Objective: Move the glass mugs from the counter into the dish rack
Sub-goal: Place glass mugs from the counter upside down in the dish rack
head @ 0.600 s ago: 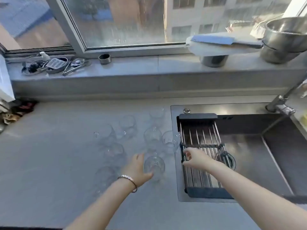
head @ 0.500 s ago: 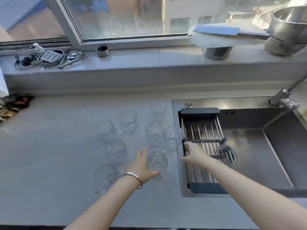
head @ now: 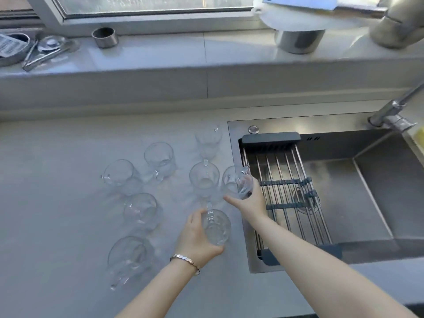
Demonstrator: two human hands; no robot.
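Left hand (head: 197,239) was wrapped around a clear glass mug (head: 216,227) standing on the pale grey bench (head: 57,203), thumb on the near side, fingers partly hidden behind the glass. Right hand (head: 249,203) was closed on a second clear glass mug (head: 237,182) at the bench edge, just left of the steel-rod dish rack with dark end caps (head: 286,193) spanning the stainless sink (head: 367,203); whether that mug was lifted or touching the bench was hard to tell. Six more clear mugs (head: 121,176) stood left of and beyond the hands, outlines faint against the bench. The rack's near end was partly covered by the right forearm. The faucet (head: 394,113) was cut off at the right.
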